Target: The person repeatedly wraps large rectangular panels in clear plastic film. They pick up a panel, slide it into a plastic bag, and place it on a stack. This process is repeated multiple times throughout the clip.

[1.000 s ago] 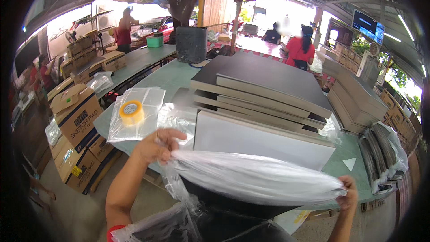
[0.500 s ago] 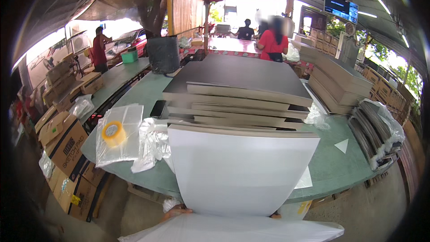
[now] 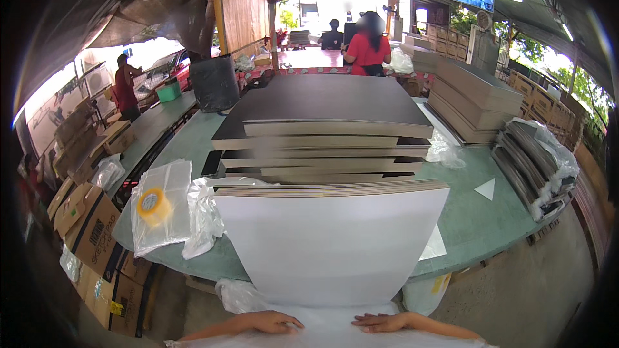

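A thick stack of large boards [image 3: 329, 245], its front face white, leans upright at the near table edge, its layered top edges showing. Below it, clear plastic film [image 3: 322, 332] spreads across the bottom of the view. My left hand [image 3: 277, 322] lies on this film with its fingers stretched toward the middle. Opposite it, my right hand [image 3: 380, 322] rests flat with its fingers spread. Neither hand grips anything. Behind the leaning boards, several dark-topped board stacks [image 3: 335, 100] are piled on the green table [image 3: 471, 238].
At left on the table lie a tape roll [image 3: 153, 206], flat plastic bags [image 3: 169, 177] and crumpled film [image 3: 203, 219]. Wrapped boards [image 3: 532, 167] and a tall stack [image 3: 474, 100] stand at right. Cartons [image 3: 90, 229] line the left floor. A person in red [image 3: 371, 51] stands beyond.
My hands have come out from around the lower edge of the white-faced boards and now lie flat on the film. The view has shifted slightly to the right.
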`<state>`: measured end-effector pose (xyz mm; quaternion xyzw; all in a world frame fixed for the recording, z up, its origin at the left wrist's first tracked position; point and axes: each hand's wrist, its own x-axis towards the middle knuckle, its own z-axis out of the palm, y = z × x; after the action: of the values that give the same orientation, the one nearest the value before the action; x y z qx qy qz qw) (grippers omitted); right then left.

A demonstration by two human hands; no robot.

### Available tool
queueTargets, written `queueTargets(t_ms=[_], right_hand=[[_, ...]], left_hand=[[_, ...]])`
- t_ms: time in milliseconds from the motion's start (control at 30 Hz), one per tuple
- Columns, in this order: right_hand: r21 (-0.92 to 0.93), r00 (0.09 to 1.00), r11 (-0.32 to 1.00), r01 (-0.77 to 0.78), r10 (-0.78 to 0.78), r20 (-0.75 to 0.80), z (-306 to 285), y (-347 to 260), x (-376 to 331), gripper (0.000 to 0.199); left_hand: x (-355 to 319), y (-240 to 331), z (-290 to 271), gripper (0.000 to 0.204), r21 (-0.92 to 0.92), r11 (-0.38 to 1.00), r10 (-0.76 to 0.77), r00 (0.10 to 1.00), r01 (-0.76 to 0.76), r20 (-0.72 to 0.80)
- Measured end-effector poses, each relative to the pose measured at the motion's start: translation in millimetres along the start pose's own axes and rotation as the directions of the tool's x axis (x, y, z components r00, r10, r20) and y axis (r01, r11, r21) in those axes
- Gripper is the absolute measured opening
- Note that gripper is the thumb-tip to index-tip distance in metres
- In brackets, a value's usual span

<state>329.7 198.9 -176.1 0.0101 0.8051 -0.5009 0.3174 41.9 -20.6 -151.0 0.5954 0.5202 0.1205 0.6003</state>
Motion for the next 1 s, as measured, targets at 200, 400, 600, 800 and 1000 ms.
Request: queueTargets(t_ms=[200,400,600,800,1000], right_hand=[[-0.201,0.998,0.98,-0.013,0.002,-0.056,-63.7,-70.8,-9.9,0.046],[0.714,0.73,0.319,0.623,-0.566,-0.384,-60.6,-258.9,-119.8,0.035],[0.697,0.687,0.243,0.674,-0.552,-0.472,-42.0,-274.0,-127.4,0.041],[0.731,0.653,0.117,0.672,-0.559,-0.511,-44.8,-284.7,-128.6,0.031],[0.529,0.498,0.249,0.812,-0.768,-0.403,-45.5,-274.7,-123.3,0.018]], left_hand=[[46.3,-139.0,4.3,0.044,0.188,0.931,-0.253,0.923,0.314,-0.29],[33.9,-89.7,-7.5,0.045,0.215,0.91,-0.285,0.911,0.355,-0.299],[35.2,-95.2,-0.4,0.043,0.207,0.892,-0.306,0.876,0.401,-0.374],[34.1,-99.9,-3.2,0.04,0.184,0.896,-0.315,0.871,0.405,-0.378],[33.1,-91.7,-3.1,0.037,0.164,0.896,-0.33,0.865,0.413,-0.378]])
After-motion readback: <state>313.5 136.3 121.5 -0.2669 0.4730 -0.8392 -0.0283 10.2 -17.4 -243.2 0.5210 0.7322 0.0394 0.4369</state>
